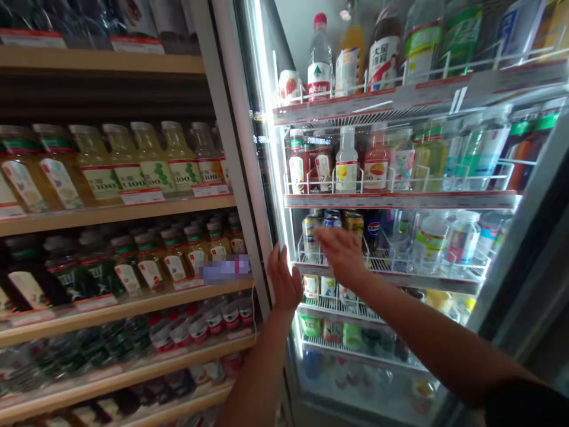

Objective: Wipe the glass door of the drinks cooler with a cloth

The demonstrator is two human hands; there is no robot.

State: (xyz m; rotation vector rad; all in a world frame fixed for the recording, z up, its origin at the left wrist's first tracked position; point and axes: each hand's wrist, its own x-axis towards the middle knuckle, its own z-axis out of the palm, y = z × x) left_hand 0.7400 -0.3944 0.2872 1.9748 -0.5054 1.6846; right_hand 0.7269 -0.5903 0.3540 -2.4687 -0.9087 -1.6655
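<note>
On my remote feed, my left hand (284, 283) was raised at six o'clock, fingers apart. At four o'clock my right hand (341, 256) was outstretched, fingers straight, side by side, blurred. Beyond it, cans (310, 235) stood at three o'clock in a lit cooler (400, 201); I couldn't tell about contact.
</note>
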